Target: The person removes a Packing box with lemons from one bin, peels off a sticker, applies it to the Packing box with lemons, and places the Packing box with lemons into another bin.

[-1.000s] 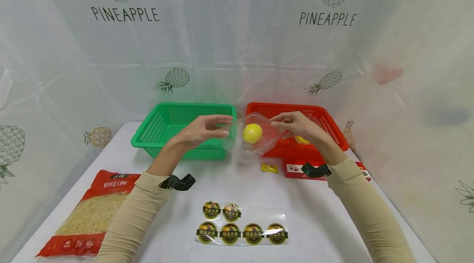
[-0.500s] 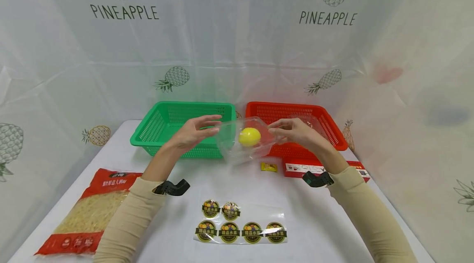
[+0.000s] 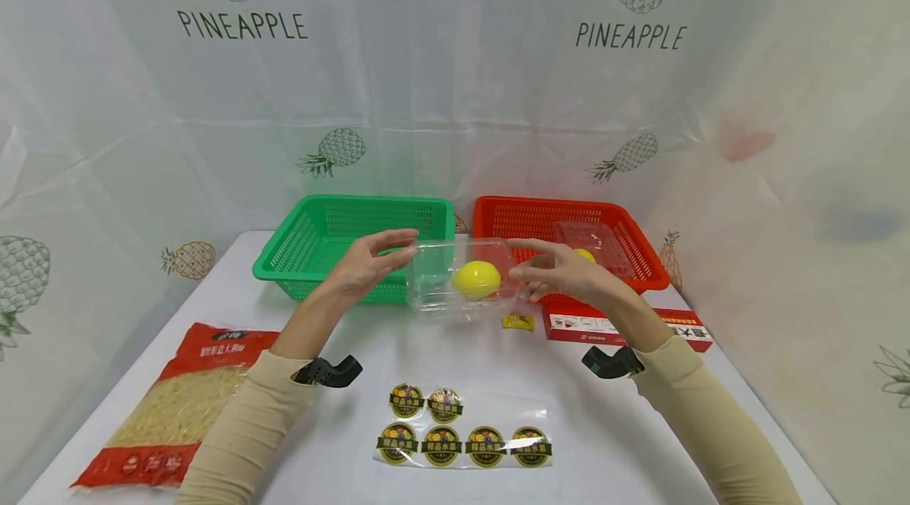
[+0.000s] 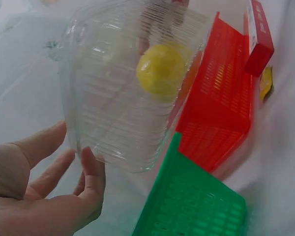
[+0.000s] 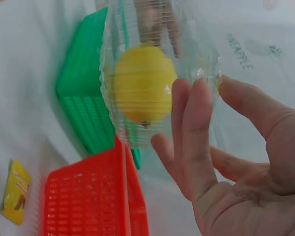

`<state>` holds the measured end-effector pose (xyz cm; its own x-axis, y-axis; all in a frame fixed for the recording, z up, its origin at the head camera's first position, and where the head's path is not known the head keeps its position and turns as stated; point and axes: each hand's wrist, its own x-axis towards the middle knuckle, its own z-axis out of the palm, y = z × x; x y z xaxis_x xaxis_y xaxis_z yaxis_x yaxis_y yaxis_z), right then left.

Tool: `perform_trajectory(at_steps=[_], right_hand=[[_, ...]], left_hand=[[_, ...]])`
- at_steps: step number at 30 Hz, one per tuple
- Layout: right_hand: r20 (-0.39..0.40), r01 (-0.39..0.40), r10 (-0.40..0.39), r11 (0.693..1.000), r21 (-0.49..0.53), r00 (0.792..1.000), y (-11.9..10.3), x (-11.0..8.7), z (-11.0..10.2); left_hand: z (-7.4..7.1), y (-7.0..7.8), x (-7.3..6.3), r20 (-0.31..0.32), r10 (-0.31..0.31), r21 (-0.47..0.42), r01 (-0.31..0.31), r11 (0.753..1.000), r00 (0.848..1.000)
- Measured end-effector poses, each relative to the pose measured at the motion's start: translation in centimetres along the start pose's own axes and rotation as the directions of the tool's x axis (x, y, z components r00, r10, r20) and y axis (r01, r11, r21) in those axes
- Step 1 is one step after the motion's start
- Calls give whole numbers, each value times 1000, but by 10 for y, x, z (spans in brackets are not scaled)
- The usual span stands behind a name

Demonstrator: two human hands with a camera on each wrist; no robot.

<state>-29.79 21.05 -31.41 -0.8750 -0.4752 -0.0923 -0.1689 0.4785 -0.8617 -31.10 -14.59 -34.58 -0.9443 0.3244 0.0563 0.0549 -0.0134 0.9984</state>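
Note:
In the head view a clear plastic container is held up between the two hands, with a yellow lemon inside it. At its left end the left hand pinches the edge; the left wrist view shows the thumb and fingertips at the container's rim. The right hand grips the opposite end, thumb on one side and fingers on the other. Through the ribbed plastic in the right wrist view, the lemon lies close to the right fingers, its stem end showing.
Behind the hands stand a green basket and a red basket. Another clear container and a yellow fruit are in the red one. A red box, yellow packet, sticker sheet and pasta bag lie on the table.
Both hands have lowered slightly, bringing the container down and a little left. Its tilt has changed, so its near side now faces the head camera more squarely. The lemon stays inside.

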Motion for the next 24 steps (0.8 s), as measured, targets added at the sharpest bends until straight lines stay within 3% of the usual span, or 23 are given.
perform_trajectory(at_steps=[10, 16, 24], right_hand=[[21, 27, -27, 999, 38, 999, 3, -8, 13], [-12, 56, -55, 998, 27, 998, 9, -14, 18], [-59, 90, -90, 996, -2, 994, 11, -27, 26]], left_hand=[[5, -9, -10, -104, -29, 82, 38, 996, 994], [10, -15, -16, -155, 1, 133, 19, 991, 988], [15, -21, -31, -109, 3, 111, 10, 994, 994]])
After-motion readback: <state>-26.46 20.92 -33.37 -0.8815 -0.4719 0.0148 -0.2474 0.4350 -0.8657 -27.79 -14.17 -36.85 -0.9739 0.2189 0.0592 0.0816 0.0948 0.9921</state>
